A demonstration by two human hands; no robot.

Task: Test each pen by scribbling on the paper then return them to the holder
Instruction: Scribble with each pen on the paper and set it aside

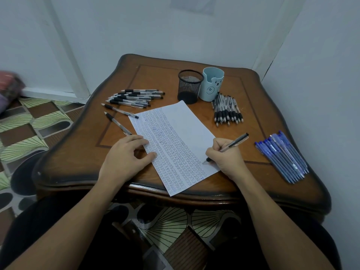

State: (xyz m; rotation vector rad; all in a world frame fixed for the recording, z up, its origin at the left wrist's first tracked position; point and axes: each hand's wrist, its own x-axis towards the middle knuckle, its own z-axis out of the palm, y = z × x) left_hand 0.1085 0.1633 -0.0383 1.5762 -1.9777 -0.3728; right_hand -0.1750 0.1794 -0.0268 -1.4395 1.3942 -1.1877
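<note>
- Head view: right hand [224,158] grips pen [231,144], tip on paper [181,133] near its right edge.
- left hand [126,154] flat, fingers loosely spread, pressing paper's left edge.
- mesh holder [189,86] and blue holder [212,83] upright at the back of the surface [78,162].

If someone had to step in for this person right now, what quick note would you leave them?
Right hand grips a pen, tip on the paper near its right edge. Left hand presses the sheet flat.
The paper is nearly filled with scribbles.
No pen sticks out of the mesh holder or blue cup; piles lie on the table: clear pens left, black-grip pens by the cup, blue pens right.
Left: finish testing, then return every pen to the holder.
</note>
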